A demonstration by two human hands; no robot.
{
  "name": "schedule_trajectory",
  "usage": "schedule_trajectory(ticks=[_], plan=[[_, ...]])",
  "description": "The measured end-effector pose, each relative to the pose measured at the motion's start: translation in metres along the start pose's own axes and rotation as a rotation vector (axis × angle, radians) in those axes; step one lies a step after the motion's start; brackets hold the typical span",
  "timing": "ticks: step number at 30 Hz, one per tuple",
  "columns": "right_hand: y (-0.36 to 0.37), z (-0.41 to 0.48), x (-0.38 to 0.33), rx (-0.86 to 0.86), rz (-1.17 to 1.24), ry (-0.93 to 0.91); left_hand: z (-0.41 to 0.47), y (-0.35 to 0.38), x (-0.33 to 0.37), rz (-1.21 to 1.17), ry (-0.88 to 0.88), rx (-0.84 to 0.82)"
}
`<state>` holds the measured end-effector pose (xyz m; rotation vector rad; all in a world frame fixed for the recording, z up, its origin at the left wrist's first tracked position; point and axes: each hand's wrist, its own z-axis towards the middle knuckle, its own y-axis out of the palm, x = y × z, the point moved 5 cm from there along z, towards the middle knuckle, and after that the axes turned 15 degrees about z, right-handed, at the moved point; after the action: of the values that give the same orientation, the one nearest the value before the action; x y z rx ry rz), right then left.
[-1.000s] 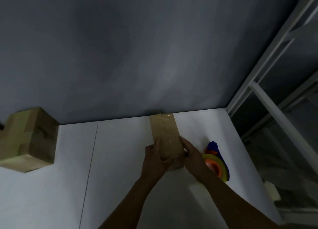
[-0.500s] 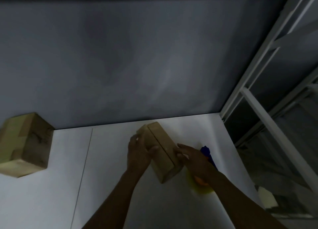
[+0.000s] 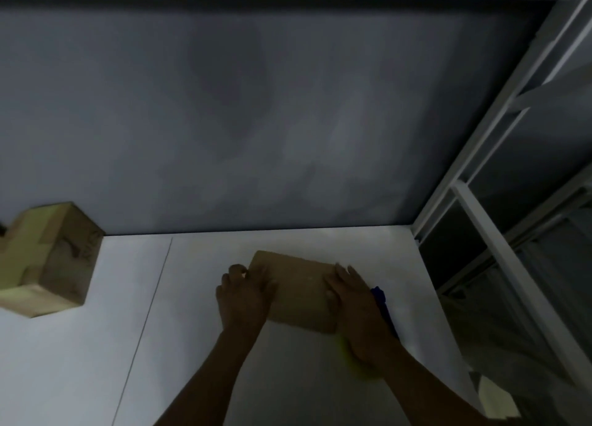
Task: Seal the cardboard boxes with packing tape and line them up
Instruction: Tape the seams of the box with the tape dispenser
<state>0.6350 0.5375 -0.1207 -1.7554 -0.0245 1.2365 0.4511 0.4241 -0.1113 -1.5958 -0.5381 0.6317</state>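
White table (image 3: 96, 361) | left hand (image 3: 245, 297): grip curled round cardboard box (image 3: 298, 292) end; right hand (image 3: 357, 313): grip clasps opposite end

left hand (image 3: 245, 297), right hand (image 3: 355, 310), both gripping, forearms outstretched

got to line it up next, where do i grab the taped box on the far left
Likely by two opposite side walls, coming down from above. The taped box stands apart on the white table, its visible walls flat and bare, while tape strips cover the top. Its left edge is out of view.
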Motion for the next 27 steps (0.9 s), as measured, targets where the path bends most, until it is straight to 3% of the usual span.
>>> schedule_trajectory(ticks=[2,4,7,13,15,17,19,20,24,27], plan=[[0.012,0.009,0.003,-0.077,-0.037,-0.116,-0.012,0.004,0.003,-0.003,0.059,0.107],[0.025,0.009,0.017,-0.047,-0.128,-0.135,-0.02,0.011,0.003,-0.066,0.168,0.197],[0.034,0.0,0.015,-0.126,-0.238,-0.162,-0.027,0.031,0.007,-0.142,0.347,0.077],[0.022,-0.003,0.018,-0.129,-0.357,-0.185,-0.017,0.044,0.007,-0.108,0.355,0.01],[0.014,-0.017,0.015,-0.058,-0.208,-0.104,-0.017,0.041,0.009,-0.145,0.343,0.037],[0.001,-0.033,0.021,0.149,-0.088,0.028,-0.02,0.039,0.01,-0.204,0.331,0.068],[-0.012,-0.052,0.019,0.341,-0.079,0.081,-0.024,0.039,0.013,-0.249,0.334,0.051],[-0.012,-0.058,0.024,0.339,-0.068,0.123,-0.025,0.039,0.015,-0.249,0.339,0.048],[0.025,-0.068,0.047,-0.109,-0.082,0.35,-0.025,0.039,0.013,-0.175,0.34,0.011],[0.046,-0.078,0.062,-0.266,-0.137,0.533,-0.024,0.037,0.011,-0.142,0.359,-0.018]])
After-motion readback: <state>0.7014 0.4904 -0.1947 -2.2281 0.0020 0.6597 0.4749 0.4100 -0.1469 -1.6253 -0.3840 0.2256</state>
